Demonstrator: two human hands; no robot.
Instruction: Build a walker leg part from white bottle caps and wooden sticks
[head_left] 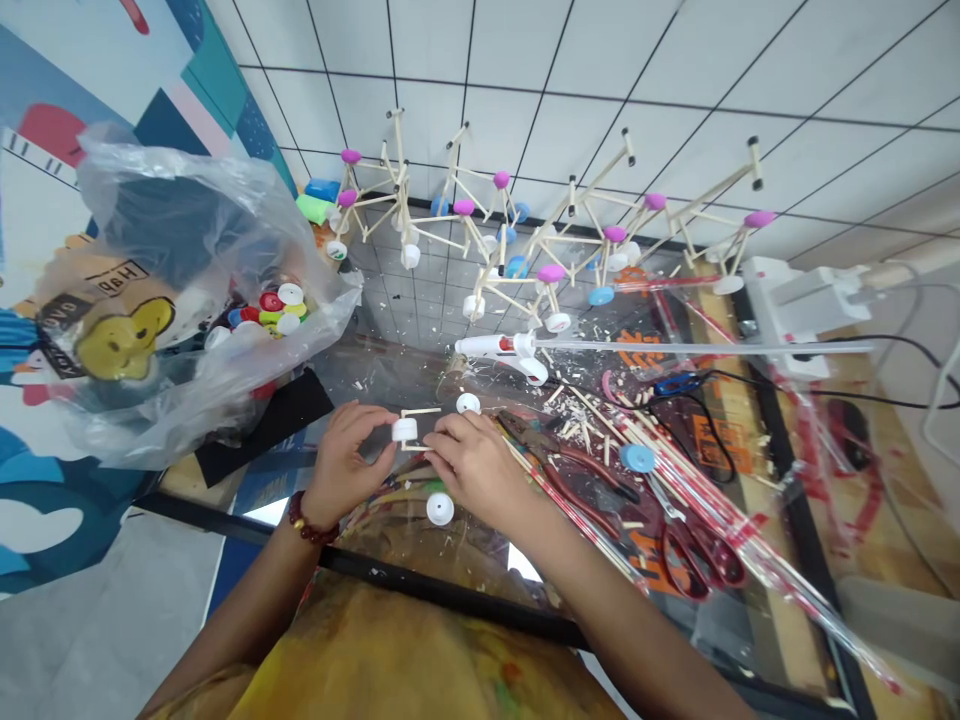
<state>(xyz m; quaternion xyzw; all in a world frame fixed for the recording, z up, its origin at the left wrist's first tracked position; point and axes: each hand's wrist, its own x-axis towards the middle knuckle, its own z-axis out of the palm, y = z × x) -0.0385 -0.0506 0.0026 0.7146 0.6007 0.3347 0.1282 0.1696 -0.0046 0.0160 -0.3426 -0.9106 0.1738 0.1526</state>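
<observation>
Over the front of the glass table, my left hand point(341, 465) pinches a white bottle cap piece point(405, 431) between thumb and fingertips. Two thin wooden sticks point(422, 411) jut from that piece toward the right, one above and one below. My right hand point(476, 465) is closed, its fingertips at the end of the lower stick. One loose white cap point(440, 508) lies below my hands, and another white cap point(468, 403) sits just beyond my right fingers. Pliers with red handles point(570, 460) rest right of my right hand.
A white glue gun point(502, 347) with a long glue stick lies behind my hands. Several stick-and-cap models point(480, 225) stand along the tiled wall. A plastic bag point(187, 300) of colourful caps is at left. Red scissors point(694, 555), a blue cap point(637, 458) and wrapped sticks point(720, 520) lie right.
</observation>
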